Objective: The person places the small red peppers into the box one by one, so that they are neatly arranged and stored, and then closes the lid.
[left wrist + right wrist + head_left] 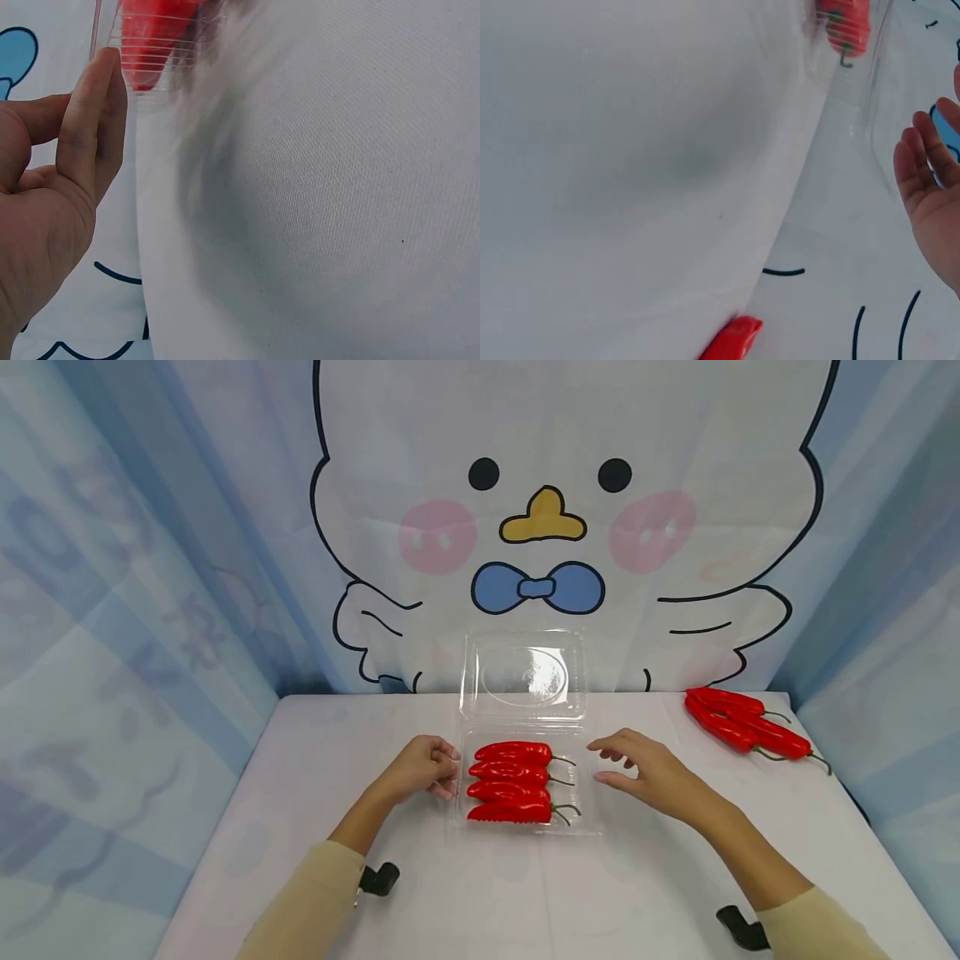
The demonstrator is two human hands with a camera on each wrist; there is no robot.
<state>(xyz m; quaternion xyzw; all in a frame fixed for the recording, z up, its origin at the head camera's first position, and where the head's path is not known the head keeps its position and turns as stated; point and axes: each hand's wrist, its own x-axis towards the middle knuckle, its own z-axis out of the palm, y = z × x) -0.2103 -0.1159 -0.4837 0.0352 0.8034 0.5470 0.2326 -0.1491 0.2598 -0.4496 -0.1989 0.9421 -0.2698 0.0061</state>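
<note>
Can see only part of the left grip (pixel 46 206) and the right grip (pixel 936 214), cropped at the wrist views' side edges. There, cannot see whole the clear container (pixel 588 797) or its red peppers (pixel 510 792). Lose the sleeves (pixel 307 902) below the head view. Catch just one end of an outlying pepper (pixel 733 339), low in the right wrist view. Cannot identify a dark speck (pixel 403 241), too small.

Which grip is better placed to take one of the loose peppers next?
The right grip, most likely: it is empty and nearer the loose peppers, while the left grip is beyond the clear container.
</note>
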